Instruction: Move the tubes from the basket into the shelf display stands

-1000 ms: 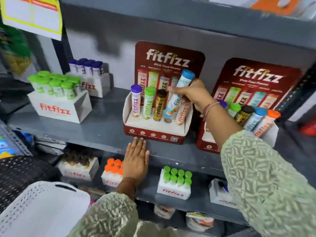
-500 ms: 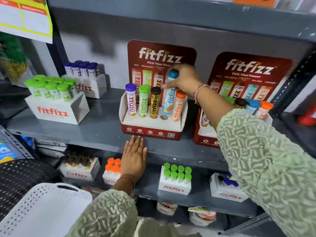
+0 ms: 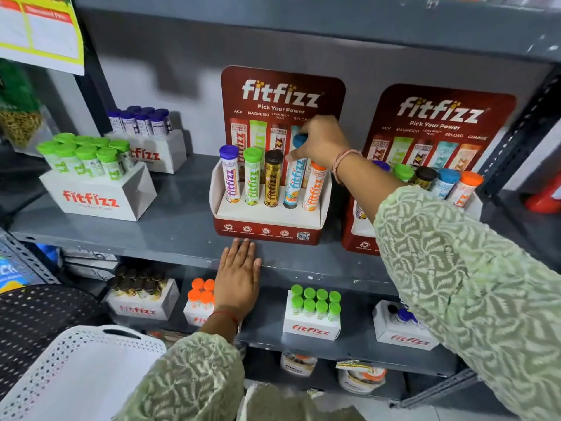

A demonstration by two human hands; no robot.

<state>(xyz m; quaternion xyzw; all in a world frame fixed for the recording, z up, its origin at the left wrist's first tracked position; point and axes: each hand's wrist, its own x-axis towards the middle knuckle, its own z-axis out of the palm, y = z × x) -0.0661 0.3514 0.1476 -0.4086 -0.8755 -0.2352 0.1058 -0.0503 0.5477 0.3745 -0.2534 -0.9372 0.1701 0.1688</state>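
A red display stand [image 3: 267, 230] stands mid-shelf holding several upright tubes with purple, green, dark and orange caps. My right hand [image 3: 321, 141] grips the top of the blue-capped tube [image 3: 295, 183], which stands in the stand's fourth hole between the dark tube [image 3: 273, 180] and the orange-capped tube [image 3: 314, 189]. My left hand [image 3: 238, 279] lies flat, fingers spread, on the shelf's front edge [image 3: 145, 249] just below the stand. The white perforated basket [image 3: 73, 369] sits at the bottom left; its inside is hidden. A second red stand [image 3: 361, 243] to the right is full of tubes.
White boxes of green-capped [image 3: 91, 189] and purple-capped [image 3: 145, 138] tubes stand on the shelf's left. The lower shelf carries more white boxes with dark, orange, green and blue caps. A dark upright post [image 3: 519, 138] bounds the right side.
My right hand has lowered the blue-capped tube from tilted above the stand down into its hole, now upright. The left hand stays flat on the shelf edge.
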